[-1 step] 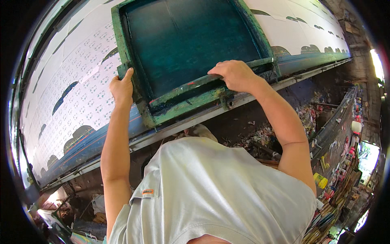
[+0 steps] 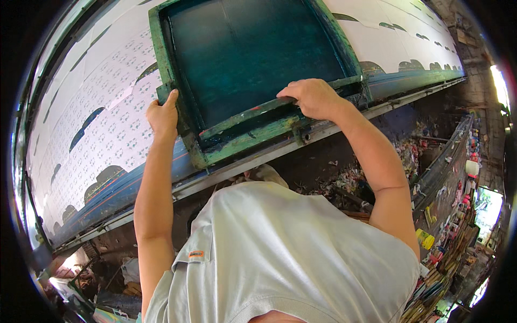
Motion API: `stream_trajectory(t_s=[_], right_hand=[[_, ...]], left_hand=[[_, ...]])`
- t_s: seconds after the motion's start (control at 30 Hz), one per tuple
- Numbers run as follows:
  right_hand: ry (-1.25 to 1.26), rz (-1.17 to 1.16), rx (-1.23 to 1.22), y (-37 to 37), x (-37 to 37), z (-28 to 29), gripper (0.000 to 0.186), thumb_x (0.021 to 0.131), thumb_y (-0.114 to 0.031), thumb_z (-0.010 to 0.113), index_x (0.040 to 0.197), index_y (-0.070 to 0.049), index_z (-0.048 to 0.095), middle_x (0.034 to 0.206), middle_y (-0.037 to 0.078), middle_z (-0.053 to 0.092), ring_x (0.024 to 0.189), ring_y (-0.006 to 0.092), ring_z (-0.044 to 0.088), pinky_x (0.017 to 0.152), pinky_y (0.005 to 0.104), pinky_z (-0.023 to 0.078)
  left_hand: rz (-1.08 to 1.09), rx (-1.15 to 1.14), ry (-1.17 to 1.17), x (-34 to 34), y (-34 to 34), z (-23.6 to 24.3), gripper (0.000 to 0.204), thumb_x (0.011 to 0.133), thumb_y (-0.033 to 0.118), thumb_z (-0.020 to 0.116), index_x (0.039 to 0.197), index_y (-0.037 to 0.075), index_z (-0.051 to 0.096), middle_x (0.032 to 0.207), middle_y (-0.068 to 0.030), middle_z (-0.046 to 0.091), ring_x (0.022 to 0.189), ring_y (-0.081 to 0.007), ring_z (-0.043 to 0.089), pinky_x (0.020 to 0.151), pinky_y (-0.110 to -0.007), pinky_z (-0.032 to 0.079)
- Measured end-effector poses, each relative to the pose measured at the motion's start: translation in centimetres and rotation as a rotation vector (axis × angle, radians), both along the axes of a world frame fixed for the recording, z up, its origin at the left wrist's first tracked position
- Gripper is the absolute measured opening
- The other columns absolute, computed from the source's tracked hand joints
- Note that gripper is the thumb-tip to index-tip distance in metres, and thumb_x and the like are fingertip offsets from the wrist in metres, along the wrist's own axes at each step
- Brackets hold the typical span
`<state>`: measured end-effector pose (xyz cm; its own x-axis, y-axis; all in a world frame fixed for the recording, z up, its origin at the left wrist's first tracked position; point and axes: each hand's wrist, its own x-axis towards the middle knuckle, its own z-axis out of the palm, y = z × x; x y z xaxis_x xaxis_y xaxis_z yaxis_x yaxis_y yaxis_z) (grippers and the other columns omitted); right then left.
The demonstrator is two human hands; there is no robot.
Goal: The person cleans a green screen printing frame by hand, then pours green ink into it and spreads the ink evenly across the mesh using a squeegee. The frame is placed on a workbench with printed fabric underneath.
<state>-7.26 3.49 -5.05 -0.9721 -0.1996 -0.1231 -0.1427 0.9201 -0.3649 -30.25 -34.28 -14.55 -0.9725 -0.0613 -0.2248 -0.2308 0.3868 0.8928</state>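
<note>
A large screen-printing frame of worn green-stained wood, with dark teal mesh, lies on a long table covered in white material. My left hand is closed on the frame's left side bar, its thumb on top. A long narrow bar, which looks like a squeegee, spans the frame near its closest edge, with red smears on its top. My right hand is closed over this bar right of its middle, fingers curled over the top. The underside of its grip is hidden.
White printed fabric with small green motifs and dark arched patches stretches left. A metal rail edges the table close to my body. A littered trough runs alongside at right, past it stand several containers, including a yellow one.
</note>
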Motion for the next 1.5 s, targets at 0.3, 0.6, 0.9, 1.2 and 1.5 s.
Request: stream_trajectory(t_s=[0.3, 0.6, 0.9, 1.2, 1.5], right_hand=[[-0.080, -0.053, 0.001, -1.2, 0.7, 3.4, 0.042, 0.090, 0.009, 0.070, 0.127, -0.008, 0.082, 0.116, 0.017, 0.081, 0.111, 0.0429, 0.076, 0.097, 0.0528, 0.059], [0.099, -0.083, 0.022, -1.7, 3.2, 0.2, 0.042, 0.093, 0.004, 0.067, 0.130, -0.008, 0.082, 0.118, 0.014, 0.082, 0.114, 0.0394, 0.076, 0.099, 0.0505, 0.060], [0.401, -0.064, 0.144, -2.2, 2.4, -3.4, 0.046, 0.093, 0.005, 0.067, 0.133, -0.011, 0.082, 0.130, 0.011, 0.082, 0.123, 0.0332, 0.076, 0.107, 0.0475, 0.058], [0.555, -0.036, 0.116, 2.2, -12.8, -6.1, 0.044, 0.093, 0.005, 0.064, 0.130, -0.011, 0.082, 0.127, 0.011, 0.082, 0.122, 0.0333, 0.076, 0.103, 0.0491, 0.056], [0.522, -0.028, 0.135, 8.2, -31.9, -7.3, 0.044, 0.093, 0.001, 0.066, 0.129, -0.017, 0.084, 0.117, 0.010, 0.082, 0.112, 0.0340, 0.078, 0.095, 0.0513, 0.057]], left_hand=[[0.014, -0.311, 0.078, -0.1, 0.6, -0.7, 0.068, 0.090, 0.050, 0.091, 0.116, -0.012, 0.080, 0.116, -0.0324, 0.082, 0.112, -0.0482, 0.079, 0.102, -0.053, 0.059], [0.006, -0.335, 0.072, 0.9, 1.4, 0.5, 0.070, 0.095, 0.054, 0.087, 0.130, -0.006, 0.076, 0.129, -0.0307, 0.079, 0.123, -0.0491, 0.075, 0.106, -0.055, 0.058], [-0.033, -0.329, 0.146, 0.5, 1.2, -0.5, 0.064, 0.103, 0.055, 0.078, 0.124, -0.005, 0.077, 0.128, -0.0304, 0.075, 0.120, -0.0503, 0.072, 0.104, -0.057, 0.057], [0.035, -0.317, 0.164, 0.6, 0.5, -0.7, 0.049, 0.116, 0.040, 0.062, 0.101, -0.006, 0.076, 0.098, -0.0306, 0.074, 0.095, -0.0507, 0.070, 0.086, -0.059, 0.053], [0.106, -0.475, 0.167, 1.4, 1.7, 0.5, 0.046, 0.120, 0.031, 0.054, 0.106, -0.007, 0.076, 0.104, -0.0297, 0.076, 0.102, -0.0526, 0.069, 0.091, -0.059, 0.053]])
